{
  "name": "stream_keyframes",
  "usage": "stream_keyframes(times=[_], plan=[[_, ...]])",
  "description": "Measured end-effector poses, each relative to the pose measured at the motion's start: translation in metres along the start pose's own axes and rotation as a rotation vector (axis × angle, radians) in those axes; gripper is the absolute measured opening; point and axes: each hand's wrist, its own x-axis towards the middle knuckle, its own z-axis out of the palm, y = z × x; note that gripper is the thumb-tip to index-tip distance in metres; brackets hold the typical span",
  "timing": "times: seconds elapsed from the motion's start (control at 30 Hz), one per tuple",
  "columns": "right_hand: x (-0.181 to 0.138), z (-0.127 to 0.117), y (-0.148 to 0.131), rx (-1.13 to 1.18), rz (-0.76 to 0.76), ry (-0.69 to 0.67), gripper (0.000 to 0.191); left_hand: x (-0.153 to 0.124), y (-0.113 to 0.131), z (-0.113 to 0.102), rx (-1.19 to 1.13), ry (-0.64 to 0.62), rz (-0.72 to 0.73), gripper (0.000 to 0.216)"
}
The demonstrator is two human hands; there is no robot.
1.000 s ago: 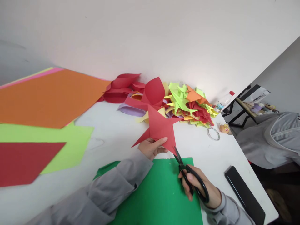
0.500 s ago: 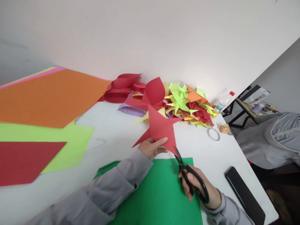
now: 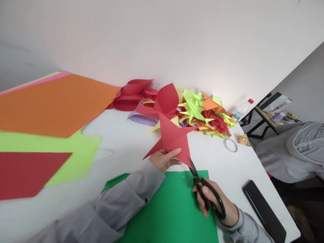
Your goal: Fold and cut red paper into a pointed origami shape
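Observation:
A red paper star (image 3: 173, 138) with pointed arms is pinched by its lower part in my left hand (image 3: 164, 159), thumb on top and fingers beneath. Black-handled scissors (image 3: 196, 179) are in my right hand (image 3: 220, 200), fingers through the loops. Their blade tips meet the star's lower right point. Under both hands lies a green paper sheet (image 3: 174, 206) on the white table. Just behind the star stand curled red paper pieces (image 3: 167, 98) and a lilac paper loop (image 3: 143, 118).
Orange (image 3: 58, 104), light green (image 3: 83, 158) and red sheets (image 3: 30, 175) lie at left. Cut paper stars (image 3: 202, 111) are heaped by the wall. A bottle (image 3: 241, 109), tape roll (image 3: 230, 145), small packet (image 3: 242, 138) and black case (image 3: 264, 211) stand at right. Another person's grey clothing (image 3: 293, 148) shows beyond the table.
Almost nothing differs. The star, the scissors and both hands keep their places, with only a very slight shift of the view.

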Motion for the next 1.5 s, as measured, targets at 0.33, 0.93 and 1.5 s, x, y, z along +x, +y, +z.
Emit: stream_keyframes(times=[0.33,0.93,1.5], plan=[[-0.0007,-0.0009,0.0003,-0.027,0.012,0.029,0.056,0.0003,0.0000,-0.0023,0.020,-0.001,-0.017,0.029],[-0.0011,0.0021,-0.0033,-0.087,0.030,0.082,0.055,-0.0001,0.0011,-0.0007,0.019,-0.015,-0.019,0.030],[0.0005,0.0024,-0.0028,-0.137,0.082,0.111,0.058,0.0002,0.0013,0.0011,0.000,-0.017,-0.019,0.037]])
